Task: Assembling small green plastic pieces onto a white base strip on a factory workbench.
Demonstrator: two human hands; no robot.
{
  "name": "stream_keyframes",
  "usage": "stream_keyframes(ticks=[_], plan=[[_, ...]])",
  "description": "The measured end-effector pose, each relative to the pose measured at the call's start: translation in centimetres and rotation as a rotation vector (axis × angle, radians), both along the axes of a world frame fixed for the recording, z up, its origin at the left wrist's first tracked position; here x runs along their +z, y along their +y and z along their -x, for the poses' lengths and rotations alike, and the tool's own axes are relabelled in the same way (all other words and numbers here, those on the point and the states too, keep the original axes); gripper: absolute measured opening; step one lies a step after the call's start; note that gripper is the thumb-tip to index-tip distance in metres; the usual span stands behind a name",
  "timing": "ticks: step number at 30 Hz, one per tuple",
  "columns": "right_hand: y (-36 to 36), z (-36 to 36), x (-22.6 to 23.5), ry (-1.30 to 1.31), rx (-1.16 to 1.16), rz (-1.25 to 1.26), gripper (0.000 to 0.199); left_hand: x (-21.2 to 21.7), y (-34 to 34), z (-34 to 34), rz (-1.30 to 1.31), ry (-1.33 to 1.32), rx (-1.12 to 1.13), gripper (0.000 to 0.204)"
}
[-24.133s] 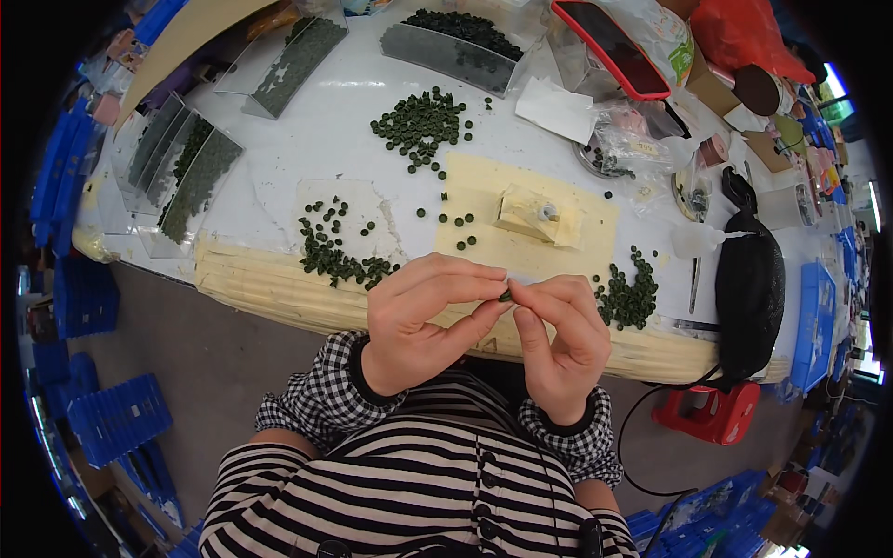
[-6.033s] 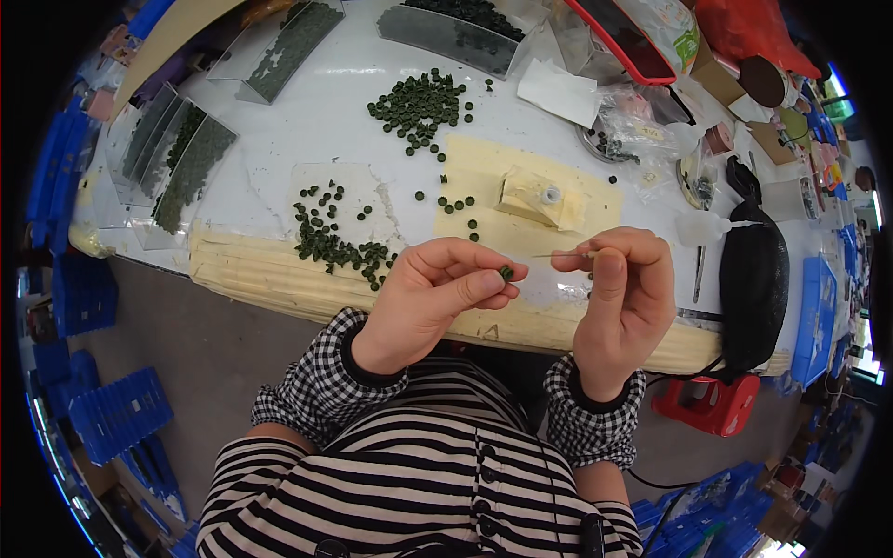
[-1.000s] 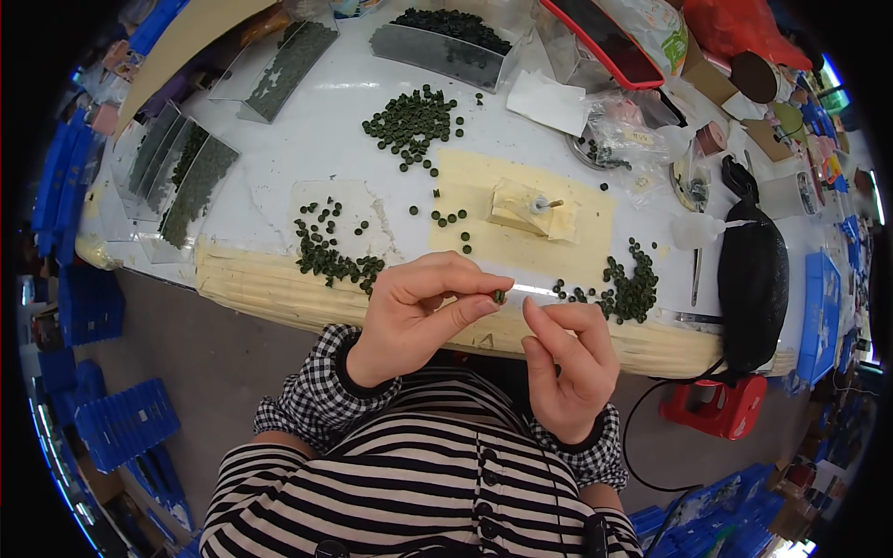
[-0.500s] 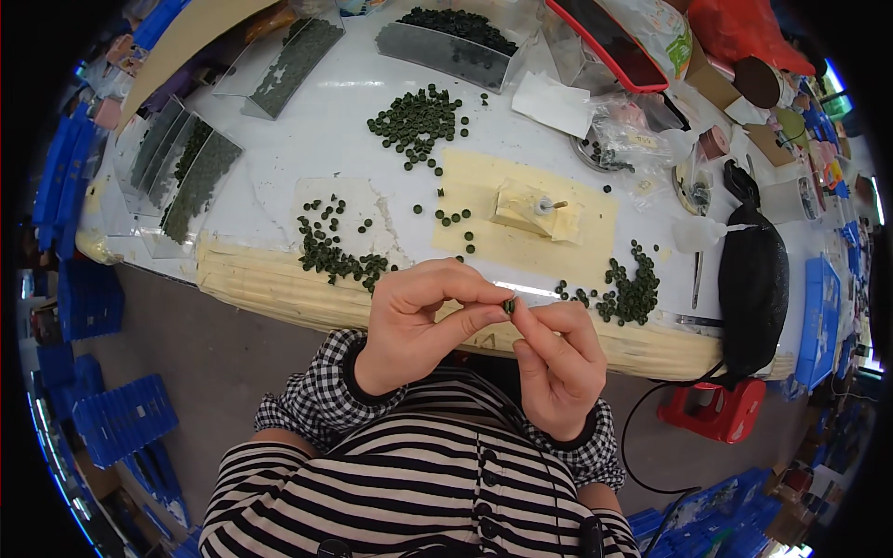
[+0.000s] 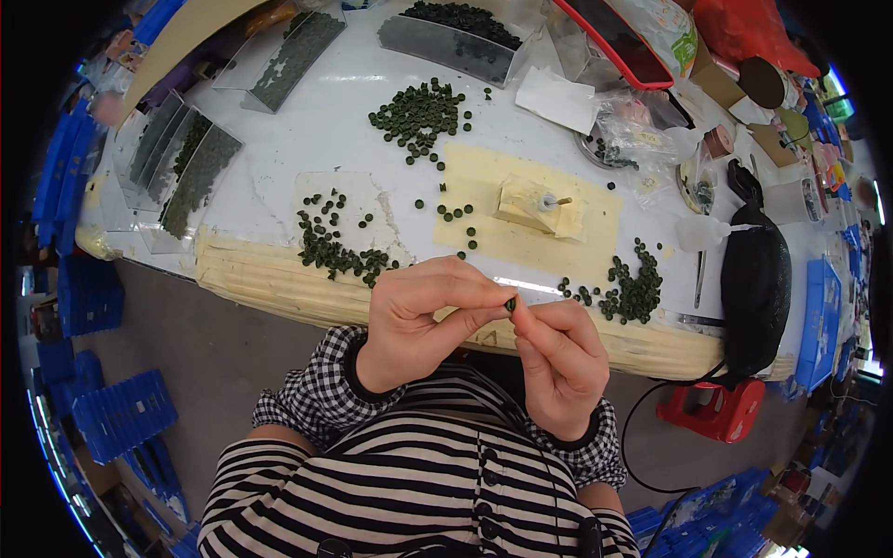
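Note:
Between my two hands, just in front of the table's near edge, is a small dark green round piece (image 5: 511,304). My left hand (image 5: 419,312) pinches it between thumb and forefinger. From the other side my right hand (image 5: 563,349) meets it with closed fingertips, which partly cover it. Loose green pieces lie in a heap (image 5: 339,256) beyond my left hand and in another heap (image 5: 634,288) beyond my right. A larger pile (image 5: 419,116) of them is farther back. A block wrapped in yellow tape (image 5: 538,206), with a small peg on it, stands on a yellow taped patch.
Clear trays of green pieces stand at the back, one (image 5: 451,46) in the middle and others (image 5: 186,177) at left. A red-cased phone (image 5: 619,42) leans at back right. A black bag-like cover (image 5: 753,279) and tweezers (image 5: 699,279) lie at right. Padded tape (image 5: 270,284) lines the near edge.
The green piece has turned slightly between my fingertips. Both hands keep nearly the same place; the table view has shifted very slightly.

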State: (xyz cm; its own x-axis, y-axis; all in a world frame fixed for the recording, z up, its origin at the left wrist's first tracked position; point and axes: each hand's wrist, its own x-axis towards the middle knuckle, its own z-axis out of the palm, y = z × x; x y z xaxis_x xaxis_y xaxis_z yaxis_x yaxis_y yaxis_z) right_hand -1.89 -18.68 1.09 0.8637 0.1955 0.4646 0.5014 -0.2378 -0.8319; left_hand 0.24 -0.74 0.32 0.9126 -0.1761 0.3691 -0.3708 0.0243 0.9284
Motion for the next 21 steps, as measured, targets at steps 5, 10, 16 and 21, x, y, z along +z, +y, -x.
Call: stream_keyframes(ticks=[5, 10, 16, 21], plan=[[-0.03, 0.13, -0.06, 0.032, -0.003, -0.008, 0.034, -0.12, 0.00, -0.17, -0.011, -0.014, -0.006, 0.019], [-0.16, -0.05, 0.14, 0.039, 0.003, -0.017, 0.035, -0.37, -0.03, 0.03, 0.115, 0.116, -0.052, 0.017], [-0.44, -0.37, 0.21, -0.036, 0.019, 0.026, 0.037, -0.15, -0.04, 0.19, 0.210, 0.198, -0.093, 0.017], [-0.43, -0.49, 0.27, -0.086, -0.008, 0.067, 0.037, -0.14, -0.10, 0.28, 0.237, 0.211, -0.106, 0.017]])
